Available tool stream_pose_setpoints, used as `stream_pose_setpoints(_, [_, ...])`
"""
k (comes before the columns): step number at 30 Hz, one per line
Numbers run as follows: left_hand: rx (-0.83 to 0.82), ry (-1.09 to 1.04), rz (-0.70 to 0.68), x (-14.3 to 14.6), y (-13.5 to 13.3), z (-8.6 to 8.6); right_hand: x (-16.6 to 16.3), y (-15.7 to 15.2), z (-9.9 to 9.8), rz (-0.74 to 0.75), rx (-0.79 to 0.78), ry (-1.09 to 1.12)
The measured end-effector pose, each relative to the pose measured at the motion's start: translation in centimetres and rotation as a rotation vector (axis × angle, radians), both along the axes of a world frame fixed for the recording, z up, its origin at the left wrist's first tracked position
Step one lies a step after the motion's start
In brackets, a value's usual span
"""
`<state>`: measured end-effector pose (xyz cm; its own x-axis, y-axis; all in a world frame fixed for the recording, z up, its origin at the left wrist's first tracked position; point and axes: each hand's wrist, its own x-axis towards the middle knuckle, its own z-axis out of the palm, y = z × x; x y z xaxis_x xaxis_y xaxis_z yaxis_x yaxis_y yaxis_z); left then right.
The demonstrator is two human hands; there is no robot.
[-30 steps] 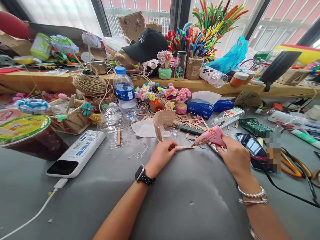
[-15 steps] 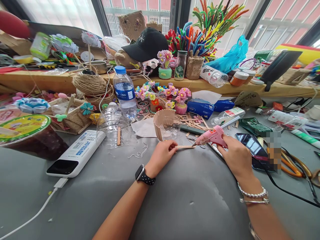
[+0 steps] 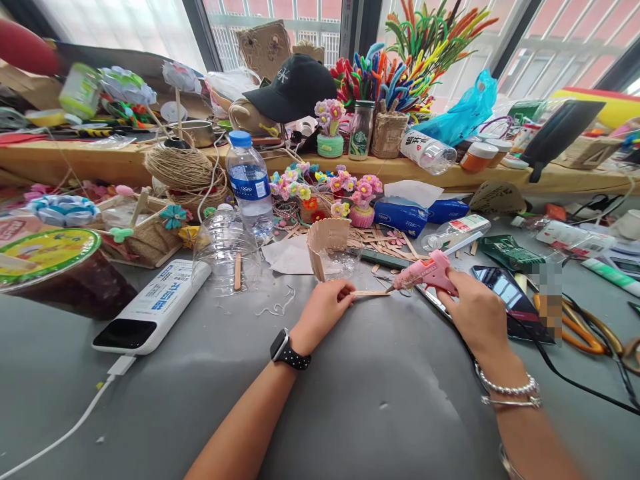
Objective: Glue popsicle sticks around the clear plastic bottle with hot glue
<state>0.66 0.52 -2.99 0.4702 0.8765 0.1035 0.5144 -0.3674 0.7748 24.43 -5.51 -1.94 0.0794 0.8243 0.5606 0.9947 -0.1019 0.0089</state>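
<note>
Between the fingertips of my left hand (image 3: 330, 303) is one end of a wooden craft stick (image 3: 373, 293), lying nearly level just above the grey table. My right hand (image 3: 477, 310) is wrapped round the handle of a pink glue gun (image 3: 425, 272), its nozzle pointing left at the stick's free end. Behind my left hand stands a curved wall of craft sticks (image 3: 327, 241) on a piece of clear plastic (image 3: 347, 261). To the left, a cut clear plastic bottle (image 3: 225, 247) has a single craft stick (image 3: 238, 272) upright against it.
A white power bank (image 3: 155, 307) and a lidded drink cup (image 3: 60, 273) stand at left. Loose craft sticks (image 3: 400, 241) are strewn behind the work. A phone (image 3: 510, 300), orange-handled scissors (image 3: 580, 327) and a black cord (image 3: 565, 380) lie at right. A water bottle (image 3: 249, 187) stands behind.
My right hand has shifted slightly to the right with the glue gun, its nozzle sliding toward the stick's free end. My left hand and the stick have stayed in place.
</note>
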Motion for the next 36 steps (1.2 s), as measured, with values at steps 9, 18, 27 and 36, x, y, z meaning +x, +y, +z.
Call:
stream_pose_setpoints(9, [-0.008,-0.009,0.009,0.02,0.02,0.03,0.13,-0.09,-0.02,-0.011,-0.023,0.007])
stream_pose_setpoints(18, [-0.01,-0.007,0.0,0.0,0.09,0.01,0.11,-0.11,0.15,-0.027,-0.036,0.005])
stream_pose_setpoints(27, [-0.018,-0.01,0.003,-0.03,0.12,-0.11,0.02,-0.12,0.4,-0.036,-0.019,0.03])
stream_pose_setpoints(36, [-0.001,-0.006,0.009,0.03,0.04,-0.11,0.36,-0.11,0.16,-0.073,-0.046,0.038])
